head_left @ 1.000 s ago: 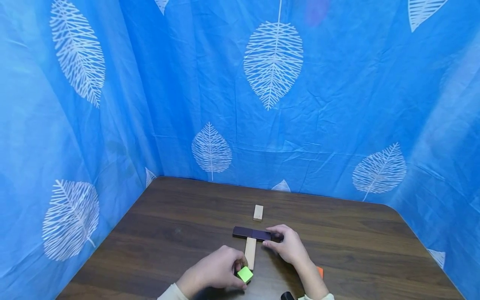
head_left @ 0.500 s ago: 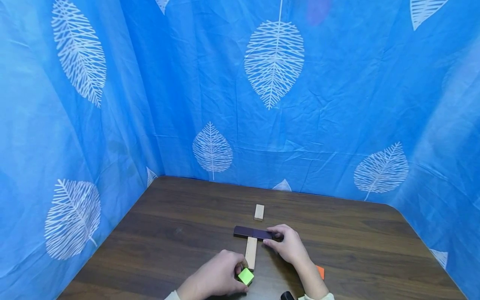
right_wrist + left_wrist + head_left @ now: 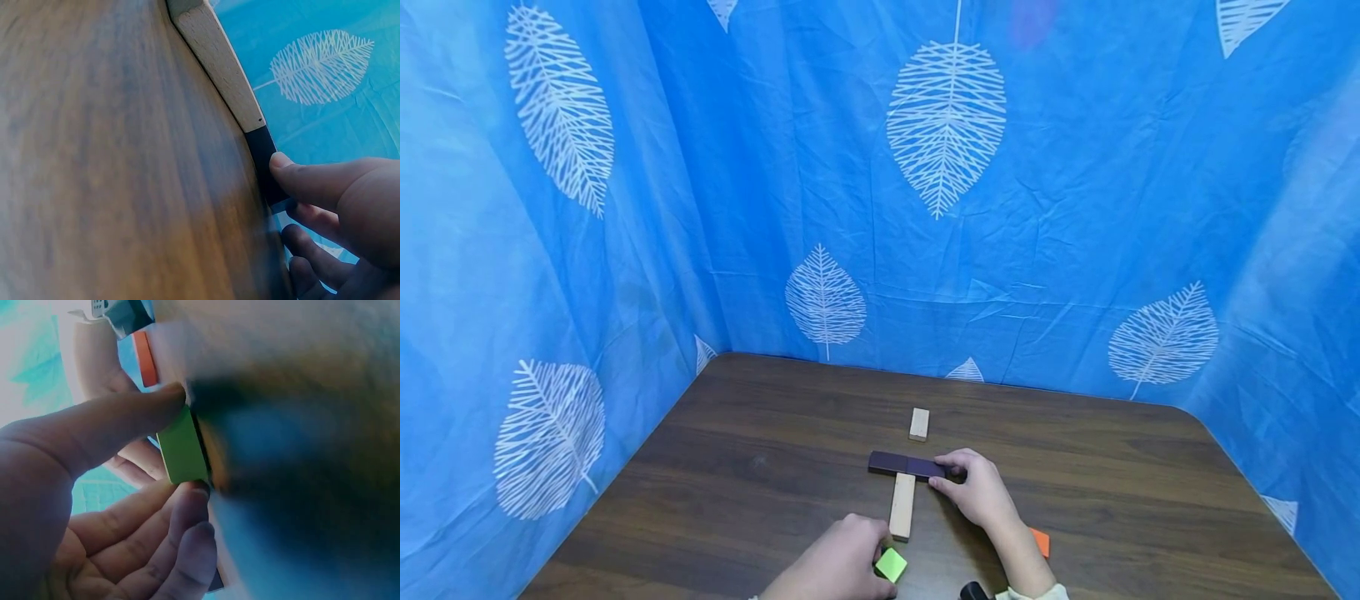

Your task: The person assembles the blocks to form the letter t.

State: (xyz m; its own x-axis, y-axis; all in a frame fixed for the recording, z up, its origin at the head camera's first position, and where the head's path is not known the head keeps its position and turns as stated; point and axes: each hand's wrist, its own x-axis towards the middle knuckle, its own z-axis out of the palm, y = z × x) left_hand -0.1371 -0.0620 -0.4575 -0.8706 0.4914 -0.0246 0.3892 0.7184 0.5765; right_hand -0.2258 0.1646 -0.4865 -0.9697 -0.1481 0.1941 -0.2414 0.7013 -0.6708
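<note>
My left hand pinches a bright green block low on the table, thumb on one end and fingertips on the other, as the left wrist view shows. A narrow gap separates that block from the near end of a pale wooden block. The pale block's far end meets two dark purple blocks laid end to end crosswise, forming a T. With thumb and fingers, my right hand grips the right end of the right-hand dark block. Part of that end is hidden by the fingers in the head view.
Another pale wooden block lies beyond the dark pair. An orange block shows partly behind the right forearm, and a black rounded object sits at the bottom edge. Blue leaf-patterned curtains surround the brown wooden table.
My left hand has drawn back toward the near edge with the green block, leaving a gap to the pale block. The right hand has stayed on the dark block.
</note>
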